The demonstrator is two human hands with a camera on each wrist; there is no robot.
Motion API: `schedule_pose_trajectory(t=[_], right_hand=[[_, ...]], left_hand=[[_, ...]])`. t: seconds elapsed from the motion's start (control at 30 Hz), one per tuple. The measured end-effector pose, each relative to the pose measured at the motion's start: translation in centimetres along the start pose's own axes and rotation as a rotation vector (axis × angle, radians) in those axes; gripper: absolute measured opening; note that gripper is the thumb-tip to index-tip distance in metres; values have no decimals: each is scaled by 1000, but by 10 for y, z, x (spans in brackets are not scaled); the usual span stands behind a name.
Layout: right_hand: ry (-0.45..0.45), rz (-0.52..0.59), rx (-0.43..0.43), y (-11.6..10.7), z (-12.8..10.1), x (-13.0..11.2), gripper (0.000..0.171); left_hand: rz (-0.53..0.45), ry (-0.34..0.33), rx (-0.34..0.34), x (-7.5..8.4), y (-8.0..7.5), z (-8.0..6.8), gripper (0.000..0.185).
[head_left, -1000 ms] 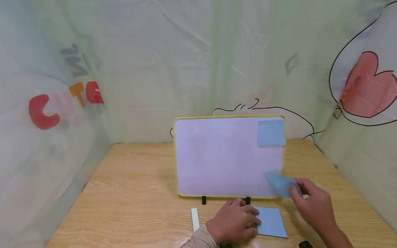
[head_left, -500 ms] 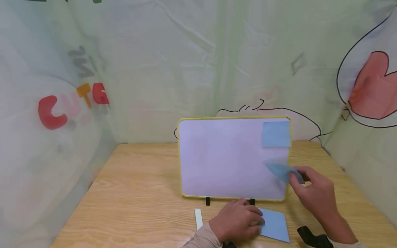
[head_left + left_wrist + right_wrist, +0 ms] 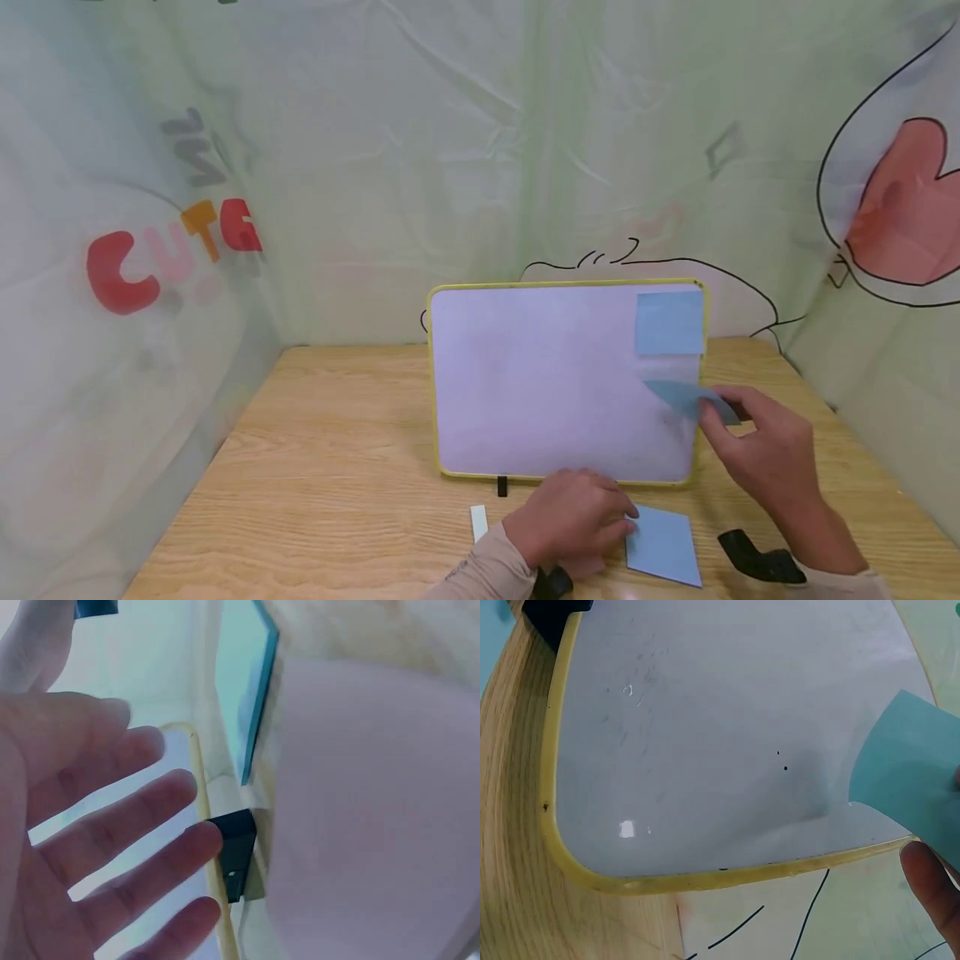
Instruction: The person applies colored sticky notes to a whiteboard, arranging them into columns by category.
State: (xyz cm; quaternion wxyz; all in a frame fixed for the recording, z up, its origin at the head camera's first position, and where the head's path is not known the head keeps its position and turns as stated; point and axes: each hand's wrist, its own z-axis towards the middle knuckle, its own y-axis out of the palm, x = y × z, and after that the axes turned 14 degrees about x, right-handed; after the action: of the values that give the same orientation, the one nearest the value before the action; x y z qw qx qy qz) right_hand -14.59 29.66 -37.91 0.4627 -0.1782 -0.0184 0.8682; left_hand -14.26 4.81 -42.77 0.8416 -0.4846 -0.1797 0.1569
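Note:
A white board (image 3: 555, 383) with a yellow frame stands upright on the wooden table (image 3: 337, 467). One blue sticky note (image 3: 670, 323) is stuck in its top right corner. My right hand (image 3: 717, 408) pinches a second blue note (image 3: 686, 398) just in front of the board's right edge, below the stuck one. The right wrist view shows that note (image 3: 911, 776) over the board (image 3: 720, 727), with one fingertip (image 3: 932, 885) beside it. My left hand (image 3: 600, 517) rests flat, fingers straight, at the left edge of a blue note pad (image 3: 663, 546) on the table.
A small white strip (image 3: 478, 523) lies left of my left hand. Black feet (image 3: 502, 486) hold the board; one foot (image 3: 234, 853) shows by my left fingers (image 3: 127, 825). Printed plastic sheeting (image 3: 150, 250) walls the table on three sides.
My right hand has lifted the pinched blue note upward along the board's right side. The left hand has stayed at the pad.

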Motion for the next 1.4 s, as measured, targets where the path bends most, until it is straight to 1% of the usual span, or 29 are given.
schedule_pose_trajectory(t=[0.13, 0.23, 0.3, 0.4, 0.5, 0.63, 0.8, 0.9, 1.0, 1.07, 1.17, 1.27, 1.33, 1.4], right_hand=[[-20, -9, 6, 0, 2, -1, 23], [-50, 8, 36, 2, 3, 0, 34], [-77, 28, 75, 5, 5, 0, 41], [-117, 72, 164, 10, 9, -2, 47], [-140, 111, 258, 14, 15, -8, 46], [-148, 135, 324, 19, 19, -14, 43], [-155, 121, 360, 25, 16, -16, 39], [-174, 109, 362, 28, 13, -18, 37], [-218, 113, 385, 32, 12, -21, 36], [-254, 129, 421, 36, 10, -23, 34], [-304, 146, 461, 40, 7, -26, 33], [-338, 133, 442, 40, 3, -25, 38], [-358, 123, 430, 40, 0, -24, 40], [-378, 116, 423, 40, -1, -22, 40]], left_hand=[[-7, -24, 38, -3, -4, 6, 23], [-32, -42, 56, -6, -9, 12, 24], [-40, -50, 69, -9, -12, 15, 25], [-40, -58, 105, -12, -17, 20, 25], [-15, -64, 161, -14, -21, 23, 26], [3, -92, 216, -18, -24, 26, 26], [-44, -137, 266, -21, -25, 27, 24], [-58, -150, 323, -23, -26, 29, 23], [-67, -167, 387, -23, -26, 33, 23], [-72, -192, 426, -22, -27, 36, 22], [-100, -251, 486, -19, -27, 41, 23], [-163, -323, 545, -15, -27, 46, 23], [-223, -364, 578, -13, -27, 50, 22], [-293, -390, 598, -11, -27, 52, 23]])
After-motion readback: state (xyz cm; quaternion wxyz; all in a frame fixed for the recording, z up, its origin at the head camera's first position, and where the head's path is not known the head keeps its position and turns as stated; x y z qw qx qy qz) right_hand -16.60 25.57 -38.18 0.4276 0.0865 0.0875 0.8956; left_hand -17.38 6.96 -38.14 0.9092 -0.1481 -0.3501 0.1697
